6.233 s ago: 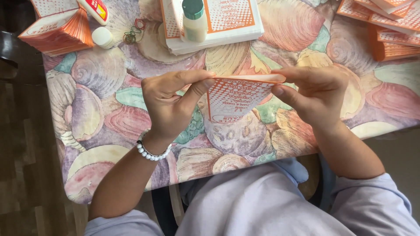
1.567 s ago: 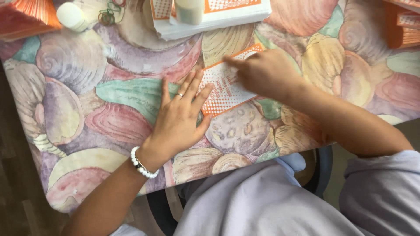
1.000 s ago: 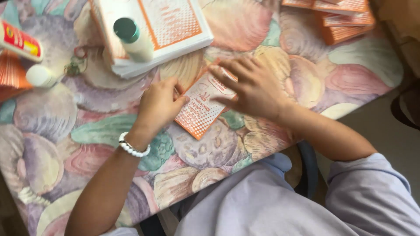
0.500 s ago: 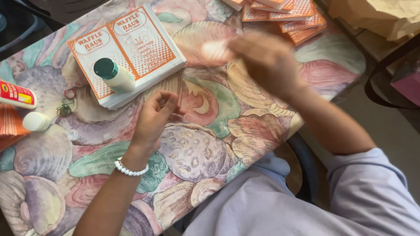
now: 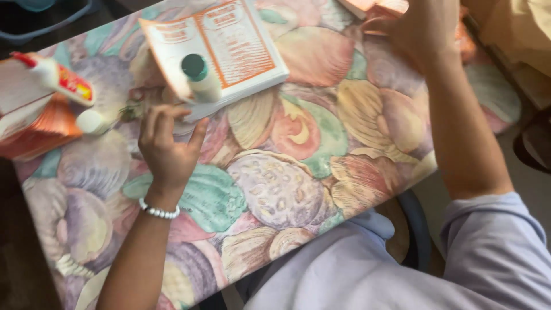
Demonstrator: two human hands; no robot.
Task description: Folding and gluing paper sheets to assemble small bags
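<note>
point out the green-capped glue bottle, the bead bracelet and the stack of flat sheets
green-capped glue bottle [image 5: 202, 80], head view, white body
bead bracelet [image 5: 159, 212], head view, beads over wrist
stack of flat sheets [image 5: 241, 43], head view, top sheet

You are seated at what looks like a home craft spot. The worktop [image 5: 298, 172] wears a household cloth printed with large pastel seashells. At 12 o'clock lies a stack of flat white and orange printed sheets [image 5: 229, 46] with a green-capped bottle [image 5: 198, 77] standing on it. At 10 o'clock sit a glue bottle [image 5: 57, 80] and orange folded paper pieces [image 5: 40, 126]; more [image 5: 390, 8] lie at 1 o'clock.
</note>
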